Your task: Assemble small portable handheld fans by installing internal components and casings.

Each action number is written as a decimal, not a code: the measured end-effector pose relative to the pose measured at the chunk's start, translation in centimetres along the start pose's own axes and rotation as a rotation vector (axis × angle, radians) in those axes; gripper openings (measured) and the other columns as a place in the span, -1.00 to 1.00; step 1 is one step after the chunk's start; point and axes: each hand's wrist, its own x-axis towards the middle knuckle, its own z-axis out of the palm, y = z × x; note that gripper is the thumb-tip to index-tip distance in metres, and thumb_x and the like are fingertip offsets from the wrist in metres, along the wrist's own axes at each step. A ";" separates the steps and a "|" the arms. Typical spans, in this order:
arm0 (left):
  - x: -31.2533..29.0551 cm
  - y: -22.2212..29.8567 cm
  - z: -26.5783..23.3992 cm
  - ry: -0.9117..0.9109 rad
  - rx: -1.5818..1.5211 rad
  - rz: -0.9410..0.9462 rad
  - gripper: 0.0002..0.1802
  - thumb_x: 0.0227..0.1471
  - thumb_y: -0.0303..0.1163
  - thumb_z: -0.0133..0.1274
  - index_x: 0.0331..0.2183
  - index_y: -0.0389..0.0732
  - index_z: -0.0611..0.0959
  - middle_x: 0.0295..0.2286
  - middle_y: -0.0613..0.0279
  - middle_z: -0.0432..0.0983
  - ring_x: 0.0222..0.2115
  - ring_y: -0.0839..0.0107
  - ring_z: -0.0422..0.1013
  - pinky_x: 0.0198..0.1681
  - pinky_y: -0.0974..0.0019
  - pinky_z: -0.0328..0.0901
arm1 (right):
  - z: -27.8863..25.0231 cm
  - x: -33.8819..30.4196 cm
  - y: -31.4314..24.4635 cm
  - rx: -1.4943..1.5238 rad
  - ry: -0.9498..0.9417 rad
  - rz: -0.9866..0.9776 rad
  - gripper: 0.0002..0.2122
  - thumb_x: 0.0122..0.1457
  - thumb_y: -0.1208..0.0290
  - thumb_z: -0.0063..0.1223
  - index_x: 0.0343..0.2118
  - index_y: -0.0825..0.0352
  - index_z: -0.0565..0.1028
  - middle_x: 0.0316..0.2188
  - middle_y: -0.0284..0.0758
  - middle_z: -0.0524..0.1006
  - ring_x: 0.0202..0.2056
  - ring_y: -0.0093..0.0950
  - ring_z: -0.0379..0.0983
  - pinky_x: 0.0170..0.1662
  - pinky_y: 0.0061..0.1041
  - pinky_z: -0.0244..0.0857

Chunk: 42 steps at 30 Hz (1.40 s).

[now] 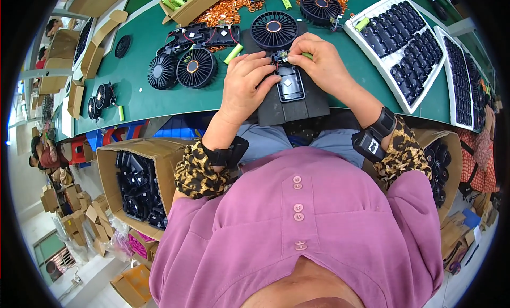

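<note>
Near the near edge of the green work surface point(164, 103), on a flat black pad point(319, 103), an open black plastic rectangular housing point(290, 89) with a white square patch inside is worked on by two bare hands. At its far end, a small dark circuit board point(280, 56) is pinched at the right side by the thumb and forefinger of the right hand point(321, 61), closed nearly tip to tip; a green cylindrical cell point(307, 55) is partly hidden under that hand. The fingers of the left hand point(247, 77) are bent beside the board, with the thumb apart from them at the housing's left side; whether anything is gripped there cannot be told. The step in hand appears to be the fitting of board and cell, and the next move seems to call for careful alignment without strained wiring. Leftward room is limited by a loose green cell point(233, 53) and two round black fans point(196, 67); beyond the housing, a black fan with a copper-coloured centre point(274, 30) is placed. Toward the right end, a white foam tray point(374, 59) is filled with black parts, and along the far edge copper-orange pieces point(234, 5) are heaped.
</note>
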 end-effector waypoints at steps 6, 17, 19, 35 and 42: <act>-0.1 0.1 0.2 0.031 -0.039 -0.037 -0.74 -0.27 -0.40 0.33 -0.41 -0.18 0.67 -0.31 0.25 0.60 -0.15 0.29 0.48 -0.03 0.23 0.28 | 0.4 0.1 0.2 -0.013 0.029 -0.026 -0.87 0.00 0.44 0.15 -0.50 0.41 0.51 -0.40 -0.26 0.48 -0.36 -0.27 0.45 -0.29 -0.36 0.29; -0.1 0.1 0.3 0.049 -0.055 -0.043 -0.76 -0.27 -0.43 0.33 -0.42 -0.18 0.67 -0.32 0.25 0.60 -0.15 0.29 0.49 -0.06 0.26 0.30 | 1.1 -0.2 0.2 -0.072 0.067 -0.014 -0.88 0.01 0.42 0.14 -0.48 0.37 0.51 -0.36 -0.31 0.47 -0.36 -0.26 0.45 -0.30 -0.33 0.30; 0.0 0.2 0.3 0.051 -0.057 -0.045 -0.78 -0.26 -0.45 0.32 -0.42 -0.18 0.66 -0.32 0.25 0.60 -0.15 0.29 0.49 -0.07 0.26 0.30 | 1.3 -0.3 0.2 -0.095 0.085 -0.012 -0.88 0.01 0.42 0.14 -0.48 0.36 0.51 -0.36 -0.32 0.47 -0.36 -0.27 0.45 -0.30 -0.32 0.30; 3.0 1.4 0.2 -0.125 0.258 0.051 -0.93 -0.11 -0.45 0.13 -0.45 -0.16 0.58 -0.51 0.26 0.48 -0.43 0.27 0.44 -0.29 0.24 0.28 | -0.5 0.1 0.3 -0.243 0.138 -0.147 -0.89 -0.02 0.36 0.18 -0.48 0.27 0.57 -0.43 -0.37 0.51 -0.27 -0.31 0.39 -0.22 -0.34 0.24; 2.7 1.7 0.0 -0.163 0.234 0.077 -0.91 -0.10 -0.52 0.09 -0.42 -0.21 0.57 -0.44 0.20 0.50 -0.38 0.22 0.45 -0.28 0.24 0.31 | -0.4 0.2 0.9 -0.279 0.027 -0.166 -0.89 -0.03 0.38 0.18 -0.53 0.31 0.54 -0.44 -0.36 0.51 -0.30 -0.31 0.40 -0.22 -0.35 0.24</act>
